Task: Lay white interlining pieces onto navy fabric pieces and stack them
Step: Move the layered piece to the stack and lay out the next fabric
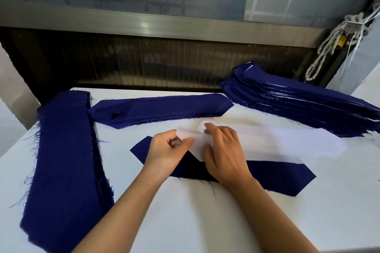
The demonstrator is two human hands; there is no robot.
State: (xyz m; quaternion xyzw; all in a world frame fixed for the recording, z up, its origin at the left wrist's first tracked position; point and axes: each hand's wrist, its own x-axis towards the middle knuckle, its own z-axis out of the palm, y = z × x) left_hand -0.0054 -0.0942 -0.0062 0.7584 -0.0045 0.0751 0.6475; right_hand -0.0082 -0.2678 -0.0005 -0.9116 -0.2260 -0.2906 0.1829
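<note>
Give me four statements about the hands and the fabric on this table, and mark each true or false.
1. The left hand pinches the white interlining piece. True.
2. The right hand holds scissors. False: it rests on the white interlining piece.
3. A single navy fabric piece lies flat beneath the hands. True.
4. Every pile is pure navy. False: the layered stack at right shows thin white edges between navy layers.
</note>
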